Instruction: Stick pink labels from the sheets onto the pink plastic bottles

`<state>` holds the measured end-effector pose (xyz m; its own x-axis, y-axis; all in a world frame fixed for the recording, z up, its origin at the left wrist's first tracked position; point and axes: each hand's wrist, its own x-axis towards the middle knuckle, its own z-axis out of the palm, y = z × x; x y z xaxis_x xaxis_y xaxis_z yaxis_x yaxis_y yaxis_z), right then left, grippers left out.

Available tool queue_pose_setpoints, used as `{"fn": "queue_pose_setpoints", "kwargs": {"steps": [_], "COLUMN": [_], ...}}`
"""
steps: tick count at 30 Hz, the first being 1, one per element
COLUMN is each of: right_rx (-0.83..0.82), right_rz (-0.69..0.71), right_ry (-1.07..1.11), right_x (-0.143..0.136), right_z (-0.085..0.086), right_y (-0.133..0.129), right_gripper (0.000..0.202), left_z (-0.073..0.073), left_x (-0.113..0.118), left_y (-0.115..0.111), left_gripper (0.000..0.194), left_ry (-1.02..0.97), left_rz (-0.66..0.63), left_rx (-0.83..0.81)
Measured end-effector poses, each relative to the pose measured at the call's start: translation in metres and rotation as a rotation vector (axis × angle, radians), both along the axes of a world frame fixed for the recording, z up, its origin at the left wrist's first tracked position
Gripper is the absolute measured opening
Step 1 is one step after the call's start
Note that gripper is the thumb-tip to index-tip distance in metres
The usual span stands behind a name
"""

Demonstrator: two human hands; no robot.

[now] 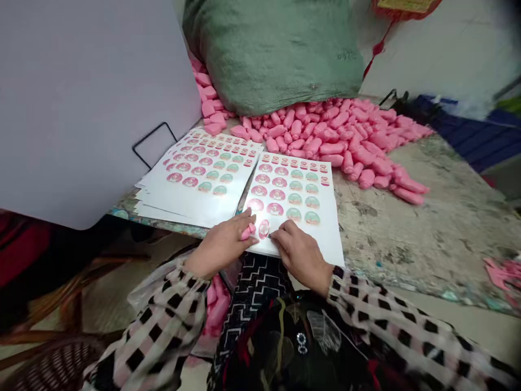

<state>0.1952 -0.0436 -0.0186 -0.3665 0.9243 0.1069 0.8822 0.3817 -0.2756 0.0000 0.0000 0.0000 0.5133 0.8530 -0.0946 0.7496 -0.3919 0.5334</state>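
Observation:
A sheet of stickers (325, 233) lies at the table's front edge, printed with rows of pink and green rounded stickers. My left hand (222, 241) rests at its lower left, with a small pink moulded piece (248, 231) held between thumb and fingers. At the sheet's bottom, the fingertips of my right hand (301, 251) pinch the edge of a pink-and-white sticker (264, 228). This sticker stands turned compared with those in the rows; whether it is fully off the sheet I cannot tell.
To the left lies a stack of similar sheets (183, 201). Behind them spreads a heap of pink moulded pieces (325, 130) below a big green sack (277, 54). A white panel (89, 98) stands at left. Pink scraps (504, 274) lie at the right edge. More pink pieces (217, 307) sit in a bag below.

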Motion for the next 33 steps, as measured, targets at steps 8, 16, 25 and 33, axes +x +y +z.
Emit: {"fn": "queue_pose_setpoints", "kwargs": {"steps": [8, 16, 25, 33], "right_rx": [-0.015, -0.007, 0.042, 0.025], "right_rz": [-0.024, -0.194, -0.225, -0.24], "right_ry": [0.057, 0.057, 0.039, 0.057], "right_x": [-0.004, -0.009, -0.011, -0.009], "right_z": [-0.004, -0.001, -0.005, -0.003], "right_y": [0.0, 0.006, 0.019, 0.022], "right_gripper": [0.021, 0.02, 0.019, 0.019], "left_z": [-0.006, -0.004, -0.005, -0.003], "left_x": [0.001, 0.002, 0.002, 0.001], "left_y": [0.002, 0.0, 0.0, -0.003], "left_gripper": [0.051, 0.055, 0.056, 0.057], "left_ry": [0.052, 0.116, 0.128, 0.152], "left_rz": [0.016, 0.022, 0.017, 0.035], "left_rx": [0.047, 0.076, 0.1, 0.099]}}
